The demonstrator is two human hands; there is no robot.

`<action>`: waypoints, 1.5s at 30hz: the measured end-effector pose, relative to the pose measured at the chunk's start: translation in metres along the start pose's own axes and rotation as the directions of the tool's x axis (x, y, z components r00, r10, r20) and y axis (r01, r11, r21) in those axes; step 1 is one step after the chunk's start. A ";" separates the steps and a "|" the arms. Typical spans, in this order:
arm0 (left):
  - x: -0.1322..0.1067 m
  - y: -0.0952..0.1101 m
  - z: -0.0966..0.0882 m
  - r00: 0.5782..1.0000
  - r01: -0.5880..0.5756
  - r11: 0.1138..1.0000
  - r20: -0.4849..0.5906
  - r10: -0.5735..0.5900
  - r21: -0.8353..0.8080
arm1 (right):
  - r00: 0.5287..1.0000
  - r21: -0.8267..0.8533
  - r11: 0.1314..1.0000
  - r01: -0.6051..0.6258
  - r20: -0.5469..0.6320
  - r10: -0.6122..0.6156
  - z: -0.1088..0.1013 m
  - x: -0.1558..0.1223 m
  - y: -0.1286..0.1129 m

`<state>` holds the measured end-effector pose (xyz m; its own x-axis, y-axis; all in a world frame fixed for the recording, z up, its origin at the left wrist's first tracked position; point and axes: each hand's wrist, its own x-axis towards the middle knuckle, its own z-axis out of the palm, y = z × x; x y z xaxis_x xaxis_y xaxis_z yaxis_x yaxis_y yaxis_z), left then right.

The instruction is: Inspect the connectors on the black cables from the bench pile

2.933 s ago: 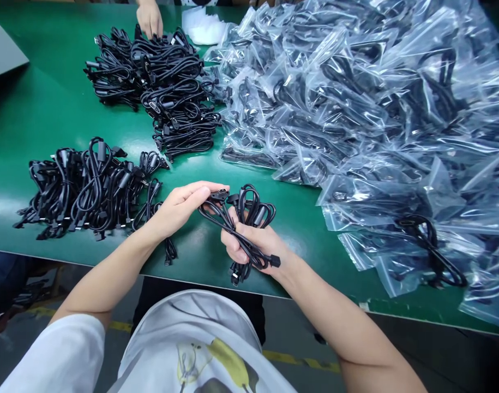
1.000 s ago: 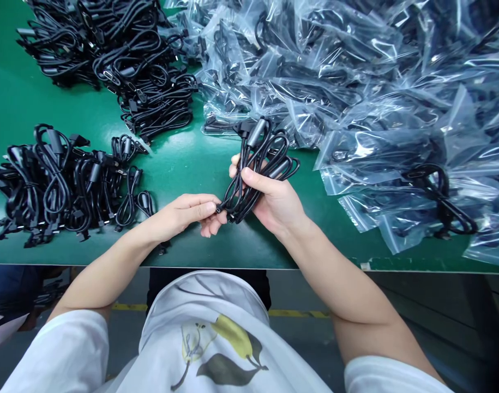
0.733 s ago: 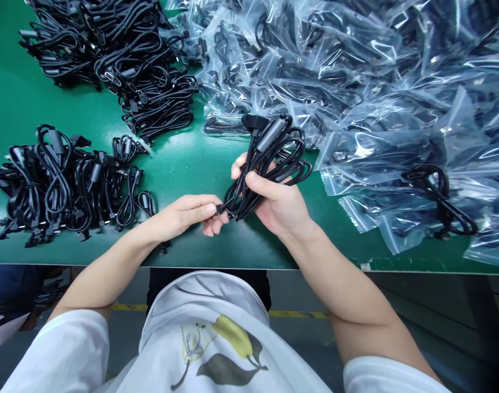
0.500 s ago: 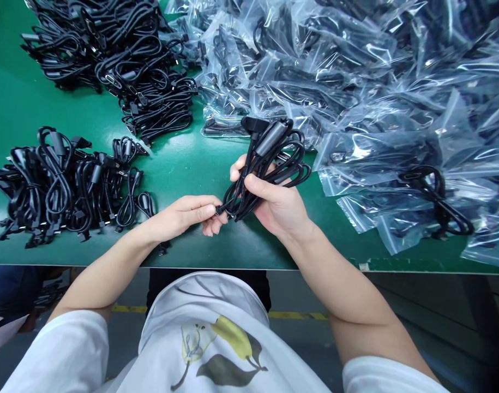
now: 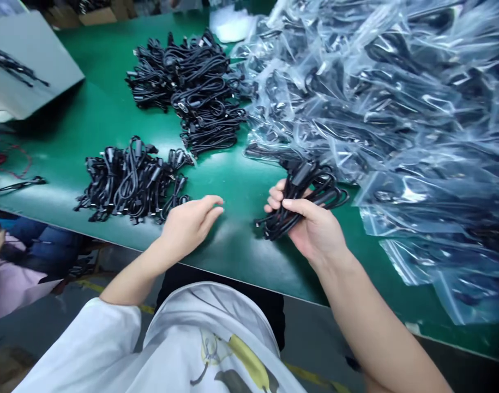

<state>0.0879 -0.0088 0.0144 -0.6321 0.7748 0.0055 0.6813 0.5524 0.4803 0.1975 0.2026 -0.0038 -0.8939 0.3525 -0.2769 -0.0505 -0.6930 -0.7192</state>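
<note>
Since my left hand point(image 5: 191, 225) has let go of the connector end point(image 5: 259, 222), its grip hangs parted and bare; in the head view, only my right hand point(image 5: 318, 228) grips the cable bundle point(image 5: 301, 174), above the bench point(image 5: 241, 188).

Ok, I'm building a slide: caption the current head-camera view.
Right hand holds coiled black cables over a green table beside clear plastic bags; empty left hand near a black cable pile.
</note>
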 end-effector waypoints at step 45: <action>0.057 0.003 0.016 0.966 0.252 0.376 0.207 -0.157 -0.892 | 0.600 -0.725 -0.426 0.541 0.688 -0.408 0.001 -0.009 0.038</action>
<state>0.0599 0.0423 0.0022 -0.6411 0.7250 -0.2518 -0.2326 0.1291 0.9640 0.2032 0.1731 -0.0279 -0.8225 0.0617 0.5654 -0.1392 0.9420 -0.3054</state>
